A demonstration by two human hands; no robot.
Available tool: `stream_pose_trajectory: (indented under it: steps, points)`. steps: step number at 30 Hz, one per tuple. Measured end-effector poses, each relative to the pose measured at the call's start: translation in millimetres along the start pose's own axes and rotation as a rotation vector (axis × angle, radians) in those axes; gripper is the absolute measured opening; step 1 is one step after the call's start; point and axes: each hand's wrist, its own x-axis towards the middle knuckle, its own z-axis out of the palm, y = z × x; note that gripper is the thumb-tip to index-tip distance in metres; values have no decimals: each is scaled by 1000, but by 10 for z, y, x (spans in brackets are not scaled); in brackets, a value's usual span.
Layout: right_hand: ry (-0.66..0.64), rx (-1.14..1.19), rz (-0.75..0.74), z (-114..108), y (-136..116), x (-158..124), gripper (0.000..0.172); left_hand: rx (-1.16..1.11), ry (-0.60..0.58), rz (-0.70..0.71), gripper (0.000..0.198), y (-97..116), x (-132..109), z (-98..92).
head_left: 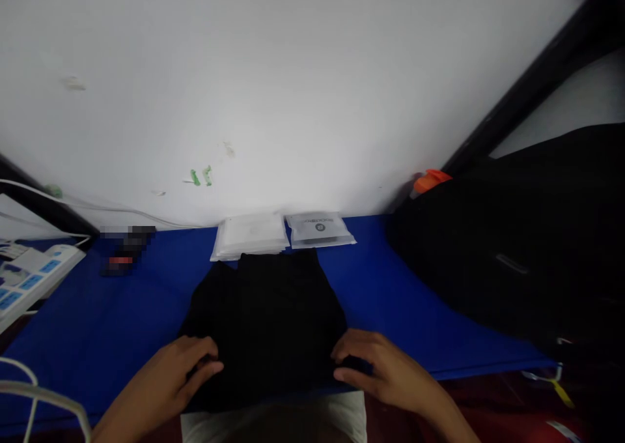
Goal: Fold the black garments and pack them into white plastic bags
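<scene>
A black garment [283,319] lies spread on the blue-covered table close to my body, with its lower edge at the table's front. I cannot make out what kind of garment it is. At its left edge, the curled fingers and thumb of my left hand [183,371] pinch the cloth. My right hand [375,365] is across from it, thumb and fingers closed on the right edge. Just beyond the far edge are a stack of white plastic packets [251,234] and a clear printed packet [321,229].
A white power strip [39,280] with cables sits at the left. Near the wall is a dark object [129,251], partly blurred out. A large black cloth or bag [512,247] covers the right side, an orange item [432,180] behind it. The white wall [312,91] borders the blue tabletop [381,300].
</scene>
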Motion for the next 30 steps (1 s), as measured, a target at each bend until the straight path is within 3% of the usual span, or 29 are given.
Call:
stream_pose_trajectory:
  steps: [2, 5, 9, 14, 20, 23, 26, 28, 30]
  points:
    - [23, -23, 42, 17, 5, 52, 18, 64, -39, -173, 22, -32, 41, 87]
    - [97, -126, 13, 35, -3, 285, 22, 214, 119, -306, 31, -53, 219, 188]
    - [204, -307, -154, 97, 73, 740, 35, 335, 356, -161, 49, -52, 449, 305]
    - [254, -480, 15, 217, 419, 1106, 71, 430, 360, -137, 76, -138, 510, 540]
    - [317, -507, 25, 310, 577, 1085, 68, 495, 428, -89, 76, -213, 439, 773]
    - [397, -485, -7, 186, 600, 1121, 48, 501, 446, -89, 77, -210, 430, 804]
    - [553, -416, -29, -118, 753, 1226, 32, 484, 447, -84, 77, -202, 433, 805]
    - [606, -435, -32, -354, 927, 1315, 37, 469, 450, -84, 77, -201, 436, 804]
    - [529, -553, -17, -549, 1119, 1407, 53, 453, 452, -87, 76, -202, 439, 805]
